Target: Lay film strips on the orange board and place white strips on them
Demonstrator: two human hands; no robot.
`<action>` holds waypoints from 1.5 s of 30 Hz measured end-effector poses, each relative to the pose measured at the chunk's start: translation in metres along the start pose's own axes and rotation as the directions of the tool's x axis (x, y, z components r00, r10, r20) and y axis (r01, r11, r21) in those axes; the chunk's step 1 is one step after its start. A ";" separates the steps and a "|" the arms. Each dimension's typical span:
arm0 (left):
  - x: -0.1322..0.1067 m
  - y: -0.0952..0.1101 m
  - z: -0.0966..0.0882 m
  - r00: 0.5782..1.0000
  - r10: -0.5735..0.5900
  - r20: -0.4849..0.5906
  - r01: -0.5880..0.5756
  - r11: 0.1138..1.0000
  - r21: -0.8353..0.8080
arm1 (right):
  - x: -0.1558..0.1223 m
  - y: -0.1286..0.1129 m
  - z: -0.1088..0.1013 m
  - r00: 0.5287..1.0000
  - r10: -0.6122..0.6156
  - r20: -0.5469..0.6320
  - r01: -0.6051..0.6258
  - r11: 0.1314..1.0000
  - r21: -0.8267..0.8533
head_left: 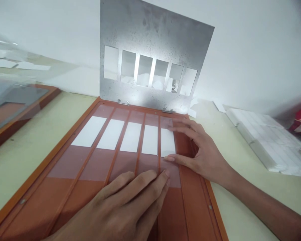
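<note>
A brown board (140,214) with long grooves lies before me. Several clear plastic strips (62,164) lie side by side in its grooves, each with a white card (130,138) on it. At the rightmost white card (168,144), my right hand (200,150) has the thumb on the near end and fingertips by the far end, spanning it. My left hand (132,204) lies palm down over the board's near part, fingers stretched out, fingertips at the lower part of the rightmost strips. Whatever is under its palm is hidden.
A metal plate (150,30) with several rectangular openings stands raised, hinged to the board's far edge. Stacked white cards (268,140) sit on the table (238,197) at right. Another brown frame (47,97) and loose white pieces (32,66) are at left, against a white wall.
</note>
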State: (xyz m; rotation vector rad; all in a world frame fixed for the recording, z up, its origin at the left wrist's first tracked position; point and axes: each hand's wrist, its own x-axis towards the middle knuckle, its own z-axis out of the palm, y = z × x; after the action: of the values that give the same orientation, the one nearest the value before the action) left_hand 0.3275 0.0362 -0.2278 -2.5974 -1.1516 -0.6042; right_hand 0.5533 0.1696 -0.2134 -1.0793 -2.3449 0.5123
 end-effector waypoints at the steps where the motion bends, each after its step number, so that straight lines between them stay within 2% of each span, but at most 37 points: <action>1: 0.000 0.000 0.000 1.000 0.002 0.004 -0.002 1.000 -0.004 | 0.000 0.000 0.000 1.000 -0.004 0.000 0.004 1.000 0.001; 6: -0.002 0.001 -0.002 0.999 0.000 0.034 0.001 1.000 -0.012 | 0.001 0.000 0.000 1.000 -0.004 -0.005 0.004 1.000 0.000; 26: -0.004 0.001 -0.003 0.999 -0.005 0.033 0.006 1.000 -0.021 | 0.000 -0.001 0.000 1.000 -0.021 -0.024 0.021 1.000 0.012; 36: 0.002 0.000 -0.002 0.999 -0.013 0.029 0.014 0.999 -0.032 | 0.001 -0.003 -0.001 1.000 0.002 -0.009 -0.002 1.000 -0.017; 45: 0.003 0.000 -0.003 0.999 -0.020 0.046 0.021 1.000 -0.021 | -0.002 -0.005 -0.005 0.995 -0.072 -0.076 0.075 0.996 0.046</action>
State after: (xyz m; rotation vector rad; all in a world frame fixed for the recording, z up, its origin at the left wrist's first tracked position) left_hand 0.3288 0.0369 -0.2237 -2.6331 -1.1936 -0.5670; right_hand 0.5546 0.1653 -0.2076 -0.9694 -2.2863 0.4914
